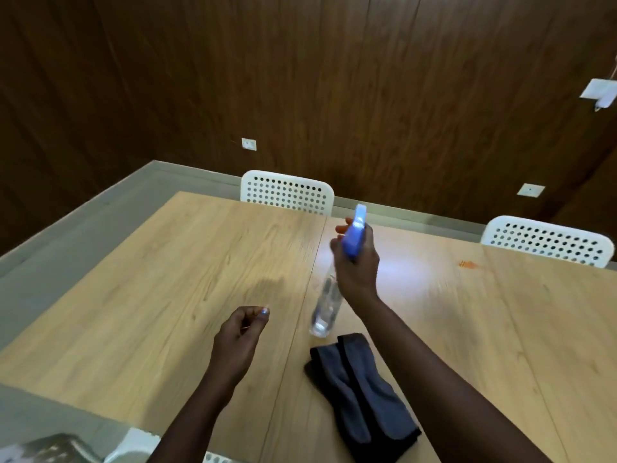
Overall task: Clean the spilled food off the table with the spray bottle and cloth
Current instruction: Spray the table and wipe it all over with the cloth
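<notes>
My right hand grips the neck of a clear spray bottle with a blue trigger head, held tilted above the wooden table. A folded dark grey cloth lies on the table just below the bottle, under my right forearm. A small orange food spill marks the table at the far right, well beyond the bottle. My left hand hovers over the table left of the bottle, fingers loosely curled, holding nothing.
Two white perforated chairs stand at the table's far edge. A dark wood-panelled wall rises behind them. Grey floor runs along the left side. A white chair back shows at the near edge.
</notes>
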